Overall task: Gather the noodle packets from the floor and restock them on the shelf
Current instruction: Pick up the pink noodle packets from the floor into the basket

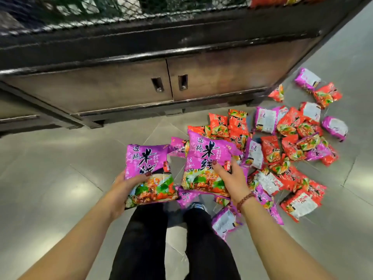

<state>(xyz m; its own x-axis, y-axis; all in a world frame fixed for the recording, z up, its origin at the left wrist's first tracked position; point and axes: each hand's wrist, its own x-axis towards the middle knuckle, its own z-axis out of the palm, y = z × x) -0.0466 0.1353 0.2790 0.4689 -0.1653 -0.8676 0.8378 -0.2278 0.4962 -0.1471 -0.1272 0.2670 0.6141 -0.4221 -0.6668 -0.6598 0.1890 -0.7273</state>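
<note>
The left hand (129, 184) grips a purple packet (149, 168) by its lower left edge, thumb curled over the front, and holds it face up above the grey floor (50, 168). Just to its right, a second purple packet (205, 158) is held by the right hand (232, 178), whose thumb and fingers clamp its lower right corner. A bead bracelet (245, 201) sits on that wrist. Farther right, a pile of packets (286, 142), red and purple, lies scattered on the floor, some face down. Behind everything stands the shelf (141, 47), with two dark cabinet doors (121, 85) at its base. The red shapes (268, 1) at its top right are probably more packets, though they are blurred.
</note>
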